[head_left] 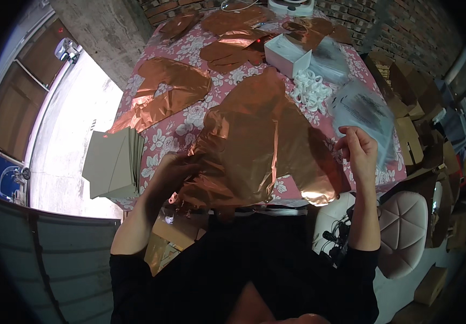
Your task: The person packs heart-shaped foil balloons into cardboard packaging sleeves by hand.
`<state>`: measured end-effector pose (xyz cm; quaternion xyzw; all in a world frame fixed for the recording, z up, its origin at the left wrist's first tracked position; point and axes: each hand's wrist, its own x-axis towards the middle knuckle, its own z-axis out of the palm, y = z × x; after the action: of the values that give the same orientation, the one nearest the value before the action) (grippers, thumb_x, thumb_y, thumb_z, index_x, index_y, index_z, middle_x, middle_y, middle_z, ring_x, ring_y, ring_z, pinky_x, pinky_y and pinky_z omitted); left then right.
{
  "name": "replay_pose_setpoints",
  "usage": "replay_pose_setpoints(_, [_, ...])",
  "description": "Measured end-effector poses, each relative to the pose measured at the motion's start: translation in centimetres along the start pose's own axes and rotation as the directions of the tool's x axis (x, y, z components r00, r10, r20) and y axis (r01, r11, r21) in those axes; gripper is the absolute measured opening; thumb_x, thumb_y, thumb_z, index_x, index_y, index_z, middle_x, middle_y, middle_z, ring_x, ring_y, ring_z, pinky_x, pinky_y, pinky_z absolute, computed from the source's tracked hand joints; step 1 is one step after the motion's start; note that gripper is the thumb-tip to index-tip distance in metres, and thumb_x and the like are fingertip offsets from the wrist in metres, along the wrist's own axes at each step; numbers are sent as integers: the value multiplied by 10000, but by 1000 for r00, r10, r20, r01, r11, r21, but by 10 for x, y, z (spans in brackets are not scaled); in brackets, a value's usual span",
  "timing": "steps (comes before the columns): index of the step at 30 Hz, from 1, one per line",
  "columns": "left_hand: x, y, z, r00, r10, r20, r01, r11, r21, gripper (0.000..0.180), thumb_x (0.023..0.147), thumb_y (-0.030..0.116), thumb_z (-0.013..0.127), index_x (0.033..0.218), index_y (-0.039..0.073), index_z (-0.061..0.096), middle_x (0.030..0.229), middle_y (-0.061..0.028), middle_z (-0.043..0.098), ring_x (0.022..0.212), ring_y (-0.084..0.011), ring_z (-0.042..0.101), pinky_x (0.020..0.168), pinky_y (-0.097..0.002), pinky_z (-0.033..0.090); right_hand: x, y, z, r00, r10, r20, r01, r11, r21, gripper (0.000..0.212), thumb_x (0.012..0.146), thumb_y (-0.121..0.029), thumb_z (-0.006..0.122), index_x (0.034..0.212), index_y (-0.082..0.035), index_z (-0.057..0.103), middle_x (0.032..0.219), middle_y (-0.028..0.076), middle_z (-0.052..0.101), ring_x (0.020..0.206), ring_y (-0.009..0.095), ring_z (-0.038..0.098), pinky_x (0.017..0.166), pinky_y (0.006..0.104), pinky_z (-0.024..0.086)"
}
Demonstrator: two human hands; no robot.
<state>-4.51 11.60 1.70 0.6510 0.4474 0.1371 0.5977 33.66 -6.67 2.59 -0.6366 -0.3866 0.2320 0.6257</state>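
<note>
A large copper-coloured flat foil balloon [249, 140] lies creased across the near middle of the table. My left hand [176, 171] is closed on its crumpled left edge; that hand is in shadow and its fingertips are partly hidden. Raised near the table's right side, my right hand [360, 148] has loosely bent fingers with a gap between them, and nothing shows in it. Below it is the balloon's right edge, and just behind it are clear plastic bags [363, 110]. Another copper foil balloon [176, 94] rests flat at the left.
Grey-brown cards [111, 164] stand stacked at the table's left edge. Farther back are more foil pieces [233, 51], a white box [289, 56] and a heap of white loops [311, 89]. Cardboard boxes [408, 140] crowd the right side, beside a padded chair [403, 232].
</note>
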Motion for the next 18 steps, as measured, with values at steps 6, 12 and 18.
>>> replay_pose_setpoints(6, [-3, 3, 5, 999, -4, -49, 7, 998, 65, 144, 839, 98, 682, 865, -43, 689, 680, -16, 601, 606, -76, 537, 548, -240, 423, -14, -8, 4, 1000, -14, 21, 14, 1000, -5, 265, 1002, -210, 515, 1010, 6, 668, 669, 33, 640, 526, 17, 452, 483, 177, 343])
replay_pose_setpoints(12, [-2, 0, 6, 997, 9, -78, -2, 996, 93, 160, 819, 135, 696, 779, -18, 677, 627, -20, 586, 547, -80, 528, 485, -251, 401, -21, -4, 11, 997, -12, 77, 18, 997, -78, 250, 1002, -186, 508, 1026, 8, 664, 683, 24, 642, 532, 11, 448, 491, 176, 344])
replay_pose_setpoints(18, [-4, 1, 2, 996, -69, -64, 76, 991, 111, 179, 822, 120, 700, 899, -41, 701, 722, -24, 638, 634, -78, 565, 563, -232, 425, -28, -1, 19, 990, -65, 128, 81, 989, -123, 235, 999, -164, 511, 1042, 12, 662, 687, 20, 642, 542, 12, 446, 501, 177, 347])
